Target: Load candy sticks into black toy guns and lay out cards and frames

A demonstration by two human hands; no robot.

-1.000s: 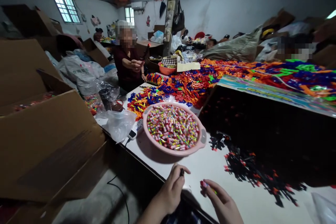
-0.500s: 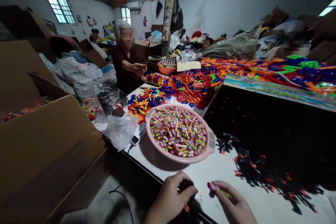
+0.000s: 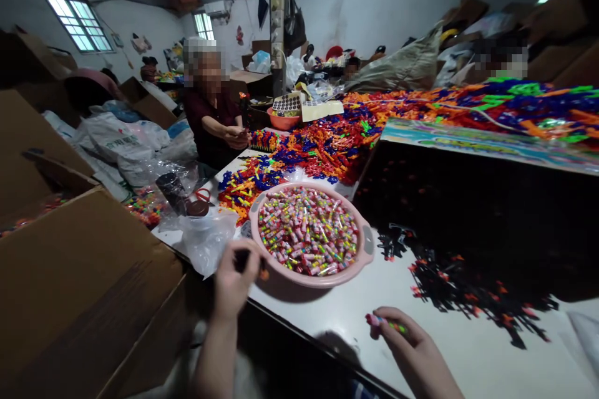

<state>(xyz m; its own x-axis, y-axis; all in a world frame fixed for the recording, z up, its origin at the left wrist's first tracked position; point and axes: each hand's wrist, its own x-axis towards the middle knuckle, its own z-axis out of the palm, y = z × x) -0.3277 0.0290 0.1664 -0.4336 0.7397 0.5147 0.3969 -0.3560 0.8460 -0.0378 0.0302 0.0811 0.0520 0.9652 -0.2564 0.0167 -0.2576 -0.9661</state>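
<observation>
Black and stubby, a small plastic piece (image 3: 242,260) is pinched between the thumb and fingertips of the left hand (image 3: 235,279), lifted at lower centre-left of the frame, just beside the rim of the pink basin (image 3: 367,248); a bit of orange shows under the fingers. Lower right of centre, the right hand (image 3: 406,344) is curled around a little striped tube (image 3: 386,323), pink at one end and green-yellow toward the other, fingers pressed together on it just above the white tabletop (image 3: 355,305).

Judging from the way things are held, the two bits would be better brought together low over the table, with the tube gripped near its end so it can't swivel, and the black part kept square to it – hard to say more, since both pieces are mostly hidden by the fingers.

The basin is smooth, round moulded plastic with small side handles, heaped with glossy wrapped tubes (image 3: 307,238) in pink, yellow and green. To the right of it, dark spiky plastic bits (image 3: 461,287) are scattered over the table. Crinkly clear bags (image 3: 206,237) sit to the left, and matte brown cardboard boxes (image 3: 79,287) fill the left of the frame. Further up the table, a bright tangle of orange, blue and red plastic pieces (image 3: 327,149) is heaped, with another person's hand (image 3: 236,136) at work in the upper middle-left.
</observation>
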